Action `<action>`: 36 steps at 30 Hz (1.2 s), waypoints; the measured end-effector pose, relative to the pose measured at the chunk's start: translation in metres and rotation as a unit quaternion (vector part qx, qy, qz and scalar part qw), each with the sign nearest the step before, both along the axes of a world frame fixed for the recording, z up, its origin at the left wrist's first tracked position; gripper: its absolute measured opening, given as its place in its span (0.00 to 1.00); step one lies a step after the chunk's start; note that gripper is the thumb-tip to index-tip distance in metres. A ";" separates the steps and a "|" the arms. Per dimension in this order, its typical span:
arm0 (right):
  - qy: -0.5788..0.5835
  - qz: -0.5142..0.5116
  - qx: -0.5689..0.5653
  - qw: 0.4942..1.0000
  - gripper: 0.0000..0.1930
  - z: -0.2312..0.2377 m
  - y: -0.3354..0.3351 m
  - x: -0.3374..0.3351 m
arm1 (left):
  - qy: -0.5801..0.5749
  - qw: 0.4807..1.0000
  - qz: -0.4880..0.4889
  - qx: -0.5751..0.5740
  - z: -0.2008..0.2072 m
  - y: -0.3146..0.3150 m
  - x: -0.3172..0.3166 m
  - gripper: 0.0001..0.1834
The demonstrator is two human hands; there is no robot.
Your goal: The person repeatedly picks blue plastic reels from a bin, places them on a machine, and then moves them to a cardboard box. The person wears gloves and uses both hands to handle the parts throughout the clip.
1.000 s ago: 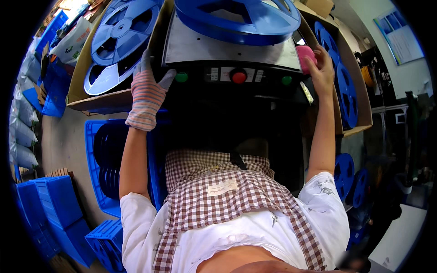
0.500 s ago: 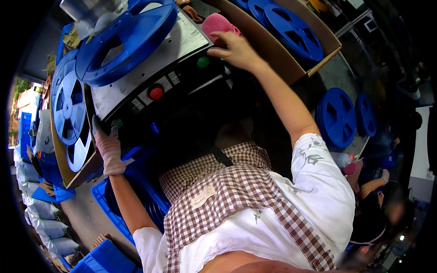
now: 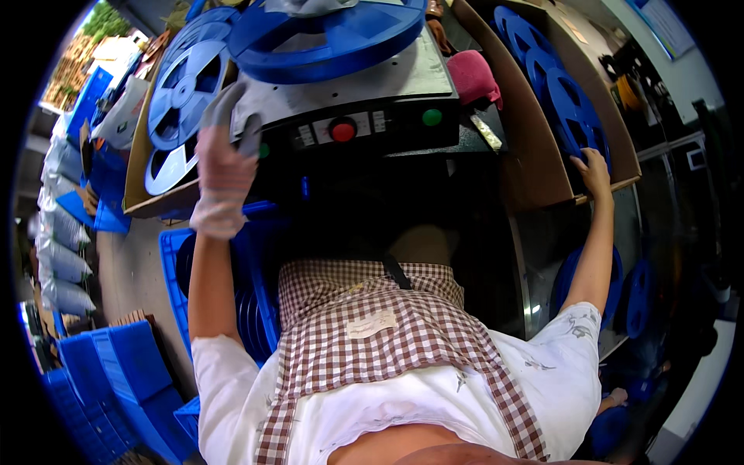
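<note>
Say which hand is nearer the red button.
Left. The left hand is left of the red button; the right hand, farther to its right, is at a blue reel.

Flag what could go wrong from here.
1. The gloved left hand is close to the left green button; a stray brush might press it.
2. The bare right hand is at the near end of a blue reel in the cardboard box; fingers could get pinched between reel and box.
3. The pink cloth sits beside the machine's right edge and might get knocked down.
</note>
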State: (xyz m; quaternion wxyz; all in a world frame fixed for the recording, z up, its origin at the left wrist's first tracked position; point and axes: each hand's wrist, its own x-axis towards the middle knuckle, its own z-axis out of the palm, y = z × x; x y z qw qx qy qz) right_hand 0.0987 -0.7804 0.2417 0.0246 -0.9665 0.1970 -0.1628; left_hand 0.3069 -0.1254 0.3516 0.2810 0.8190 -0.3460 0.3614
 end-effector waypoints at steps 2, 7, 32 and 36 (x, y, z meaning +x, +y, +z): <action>-0.136 0.002 0.011 0.991 0.21 -0.004 -0.003 0.008 | -0.027 0.999 -0.027 0.036 0.014 -0.017 0.006 0.26; -0.330 -0.036 0.115 0.936 0.23 0.082 0.062 0.002 | -0.061 0.988 0.008 0.145 0.012 -0.046 0.058 0.27; -0.467 0.288 0.636 0.543 0.19 0.098 0.268 -0.095 | -0.186 0.964 0.006 0.191 0.033 0.057 0.042 0.09; -0.479 0.246 0.601 0.591 0.19 0.108 0.269 -0.099 | 0.064 0.991 -0.037 -0.113 0.003 0.219 -0.031 0.16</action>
